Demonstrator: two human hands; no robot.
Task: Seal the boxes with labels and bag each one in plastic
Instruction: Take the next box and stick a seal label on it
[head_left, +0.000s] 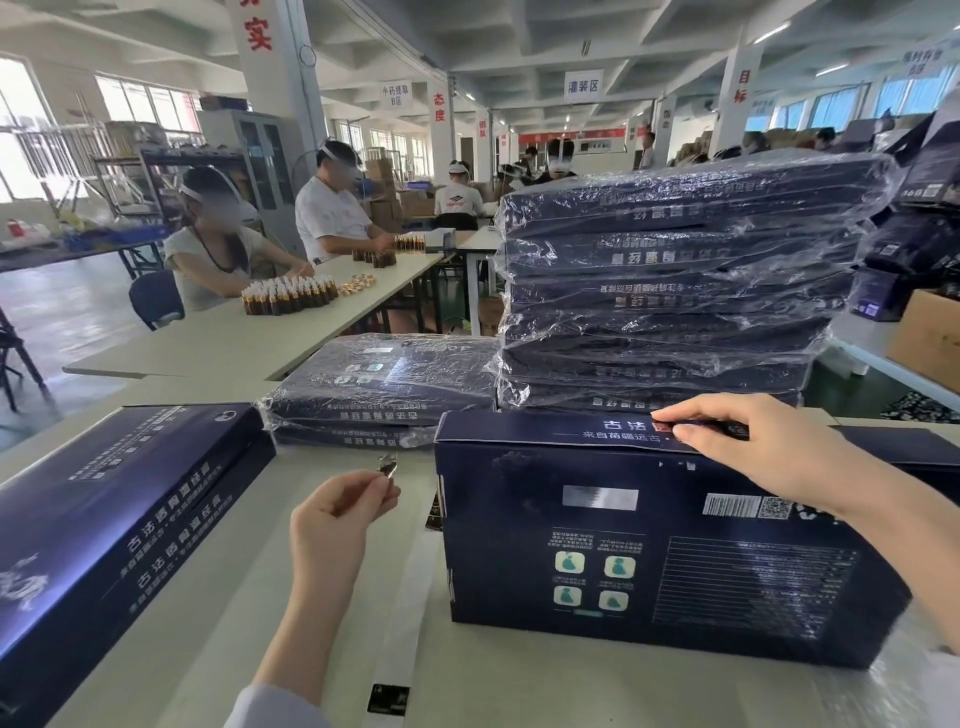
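A dark blue box (649, 551) lies flat in front of me with its printed back up. My right hand (753, 441) rests on its far top edge, thumb and fingers pressing a small dark label there. My left hand (337, 514) hovers left of the box and pinches another small label (387, 464) between thumb and forefinger. A white backing strip (410, 608) with one dark label (388, 698) at its near end lies on the table between my hands. Bagged boxes form a tall stack (670, 291) behind the box.
Two unbagged blue boxes (114, 519) are stacked at the left. A low pile of bagged boxes (384, 384) lies behind the strip. Seated people handle small brown bottles (288, 299) at the table beyond. A cardboard carton (930, 338) stands at the far right.
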